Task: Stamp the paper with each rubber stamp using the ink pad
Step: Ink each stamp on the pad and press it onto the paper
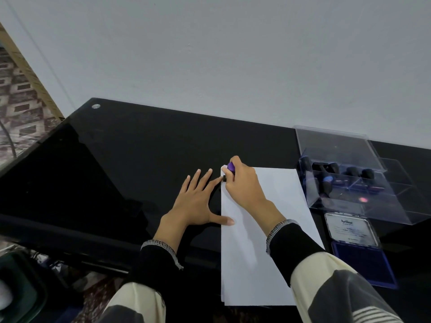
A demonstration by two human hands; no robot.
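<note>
While left hand point(196, 201) lies flat, right hand point(242, 183) grips stamp point(230, 167).

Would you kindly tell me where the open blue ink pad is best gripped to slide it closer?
Grip the open blue ink pad by its tray's long side edges, coming from above at its near end. It lies flat on the black glass table, and its hinged lid blocks the far side.
</note>
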